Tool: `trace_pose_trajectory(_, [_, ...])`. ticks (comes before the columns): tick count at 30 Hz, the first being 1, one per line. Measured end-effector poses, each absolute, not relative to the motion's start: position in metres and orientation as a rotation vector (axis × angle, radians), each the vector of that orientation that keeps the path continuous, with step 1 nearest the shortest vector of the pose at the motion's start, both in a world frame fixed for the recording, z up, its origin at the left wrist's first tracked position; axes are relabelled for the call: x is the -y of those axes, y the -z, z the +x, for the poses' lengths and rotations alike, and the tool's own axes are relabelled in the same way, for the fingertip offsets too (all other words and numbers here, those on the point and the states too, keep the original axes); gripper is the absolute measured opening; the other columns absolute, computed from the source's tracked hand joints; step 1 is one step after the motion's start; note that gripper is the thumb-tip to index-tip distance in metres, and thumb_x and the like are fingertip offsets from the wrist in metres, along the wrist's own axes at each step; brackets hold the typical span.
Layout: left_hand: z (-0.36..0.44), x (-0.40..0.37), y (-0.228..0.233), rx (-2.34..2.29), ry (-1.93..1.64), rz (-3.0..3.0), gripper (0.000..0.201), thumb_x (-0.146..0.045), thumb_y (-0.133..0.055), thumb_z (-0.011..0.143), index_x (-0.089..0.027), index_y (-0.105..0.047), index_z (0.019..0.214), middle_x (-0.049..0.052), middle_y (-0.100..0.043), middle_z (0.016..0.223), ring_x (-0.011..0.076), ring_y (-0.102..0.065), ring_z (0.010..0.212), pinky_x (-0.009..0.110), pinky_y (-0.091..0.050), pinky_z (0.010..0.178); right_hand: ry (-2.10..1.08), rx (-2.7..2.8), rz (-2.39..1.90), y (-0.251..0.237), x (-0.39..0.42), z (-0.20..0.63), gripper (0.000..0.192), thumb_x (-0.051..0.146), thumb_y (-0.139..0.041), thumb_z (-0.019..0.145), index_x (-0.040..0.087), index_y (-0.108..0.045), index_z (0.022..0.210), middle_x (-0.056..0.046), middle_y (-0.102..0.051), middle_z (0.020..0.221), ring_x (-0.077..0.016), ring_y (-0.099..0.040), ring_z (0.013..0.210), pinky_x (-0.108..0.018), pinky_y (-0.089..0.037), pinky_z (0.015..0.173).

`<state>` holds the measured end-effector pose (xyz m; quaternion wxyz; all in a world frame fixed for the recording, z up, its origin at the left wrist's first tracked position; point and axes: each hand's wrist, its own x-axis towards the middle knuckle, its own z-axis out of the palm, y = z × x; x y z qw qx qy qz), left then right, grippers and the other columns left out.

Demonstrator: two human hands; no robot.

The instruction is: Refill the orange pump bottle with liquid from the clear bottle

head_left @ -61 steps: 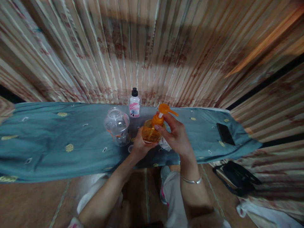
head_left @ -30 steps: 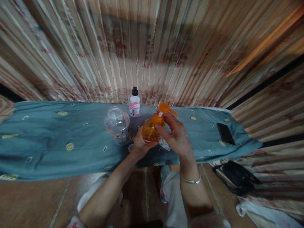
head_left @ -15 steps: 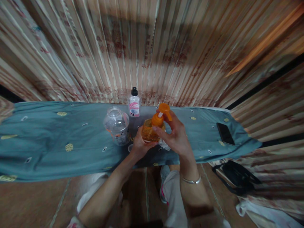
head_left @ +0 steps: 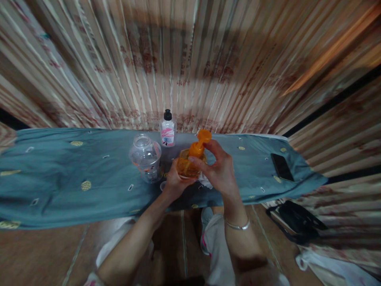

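A see-through amber bottle (head_left: 185, 167) is cradled in my left hand (head_left: 175, 180), its fingers and palm round the left side and base. On top sits an orange pump head (head_left: 204, 136) with an orange collar. My right hand (head_left: 220, 167) pinches this pump top, thumb against the collar and fingers behind it on the right. Left of the bottle stands a clear plastic jar (head_left: 145, 159) with orange marks. A clear bottle (head_left: 168, 133) with a black cap and pink label is upright behind. White crumpled tissue (head_left: 205, 181) shows partly beneath my right hand.
The narrow table wears a teal cloth (head_left: 110, 171) with yellow prints. A black phone (head_left: 282, 167) lies at its right end. Pleated curtains (head_left: 184, 59) hang close behind. A dark bag (head_left: 297, 222) and white fabric (head_left: 333, 266) are low on the right.
The orange pump head has turned in my right hand, its spout no longer pointing the same way. My left hand and the bottle have hardly moved.
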<state>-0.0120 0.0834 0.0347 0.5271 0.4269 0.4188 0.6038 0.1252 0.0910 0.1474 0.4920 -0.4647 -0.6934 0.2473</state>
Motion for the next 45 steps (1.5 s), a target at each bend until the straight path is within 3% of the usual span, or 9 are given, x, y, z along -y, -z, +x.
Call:
trace_pose_trajectory(5, [-0.0116,-0.0826,-0.0361,-1.006,-1.437,1.012,0.081,-0.019,-0.095,0.046,-0.02,-0.053,0.115,0.009,-0.074,0.114,0.0293,-0.074,0.105,0.048,-0.058,0.097,-0.793,1.738,-0.945,-0.1446,-0.0924,0.1293,0.049,0.042,-0.072,0.086,0.027,-0.059,0.131,-0.006,-0.072,0.123,-0.0241,-0.069,0.115,-0.039,-0.054,0.104])
trace_pose_trajectory(11, [-0.0121,-0.0833,-0.036,-1.02,-1.434,1.01,0.083,-0.02,-0.096,0.044,-0.021,-0.053,0.116,0.008,-0.074,0.114,0.0297,-0.073,0.108,0.049,-0.057,0.099,-0.739,1.745,-1.006,-0.1438,-0.0935,0.1288,0.032,0.04,-0.069,0.088,0.027,-0.065,0.117,-0.003,-0.075,0.111,-0.0236,-0.071,0.108,-0.04,-0.054,0.103])
trace_pose_trajectory(19, [-0.0125,-0.0828,-0.0361,-1.013,-1.412,1.013,0.084,-0.022,-0.096,0.046,-0.019,-0.053,0.118,0.01,-0.073,0.115,0.0303,-0.073,0.106,0.049,-0.058,0.095,-0.735,1.71,-0.992,-0.1473,-0.0921,0.1294,0.053,0.04,-0.08,0.079,0.026,-0.062,0.127,-0.004,-0.073,0.122,-0.0249,-0.068,0.117,-0.04,-0.053,0.106])
trace_pose_trajectory(23, [-0.0123,-0.083,-0.0347,-1.011,-1.425,1.016,0.085,-0.023,-0.097,0.046,-0.02,-0.053,0.119,0.011,-0.072,0.118,0.0308,-0.071,0.111,0.05,-0.056,0.099,-0.779,1.752,-0.948,-0.1471,-0.0918,0.1311,0.035,0.038,-0.068,0.089,0.026,-0.065,0.122,-0.004,-0.075,0.116,-0.0218,-0.07,0.11,-0.038,-0.055,0.102])
trace_pose_trajectory(26, [-0.013,-0.0834,-0.0337,-1.015,-1.429,1.02,0.086,-0.022,-0.097,0.046,-0.02,-0.053,0.12,0.01,-0.072,0.118,0.0311,-0.071,0.111,0.049,-0.057,0.099,-0.68,1.731,-1.034,-0.1474,-0.0909,0.1287,0.03,0.039,-0.07,0.087,0.027,-0.068,0.114,-0.002,-0.076,0.11,-0.0233,-0.071,0.107,-0.039,-0.055,0.1])
trace_pose_trajectory(29, [-0.0138,-0.0831,-0.0342,-1.016,-1.424,1.027,0.086,-0.02,-0.096,0.046,-0.021,-0.054,0.12,0.008,-0.074,0.113,0.0301,-0.073,0.106,0.049,-0.058,0.096,-0.591,1.663,-1.127,-0.1474,-0.0902,0.126,0.037,0.042,-0.078,0.08,0.028,-0.069,0.113,-0.003,-0.077,0.11,-0.0259,-0.071,0.107,-0.043,-0.056,0.1])
trace_pose_trajectory(33, [-0.014,-0.0826,-0.0348,-1.026,-1.414,1.023,0.084,-0.02,-0.096,0.047,-0.02,-0.053,0.119,0.007,-0.074,0.108,0.0289,-0.074,0.099,0.048,-0.06,0.092,-0.663,1.691,-1.056,-0.1461,-0.0909,0.1267,0.055,0.042,-0.082,0.077,0.027,-0.063,0.127,-0.005,-0.073,0.123,-0.0262,-0.069,0.115,-0.042,-0.054,0.103])
trace_pose_trajectory(39, [-0.0131,-0.0832,-0.0331,-1.02,-1.412,1.016,0.086,-0.021,-0.096,0.046,-0.02,-0.052,0.12,0.009,-0.073,0.114,0.0294,-0.073,0.105,0.047,-0.058,0.095,-0.721,1.73,-0.984,-0.1451,-0.0911,0.1271,0.034,0.034,-0.069,0.088,0.027,-0.065,0.121,-0.003,-0.075,0.117,-0.0227,-0.071,0.111,-0.039,-0.055,0.103])
trace_pose_trajectory(45, [-0.0139,-0.0828,-0.0331,-1.024,-1.423,1.029,0.082,-0.019,-0.096,0.046,-0.02,-0.053,0.116,0.007,-0.075,0.109,0.0286,-0.074,0.102,0.046,-0.06,0.093,-0.571,1.656,-1.113,-0.1449,-0.0903,0.122,0.05,0.04,-0.082,0.077,0.027,-0.065,0.123,-0.004,-0.075,0.12,-0.0262,-0.071,0.112,-0.042,-0.056,0.1])
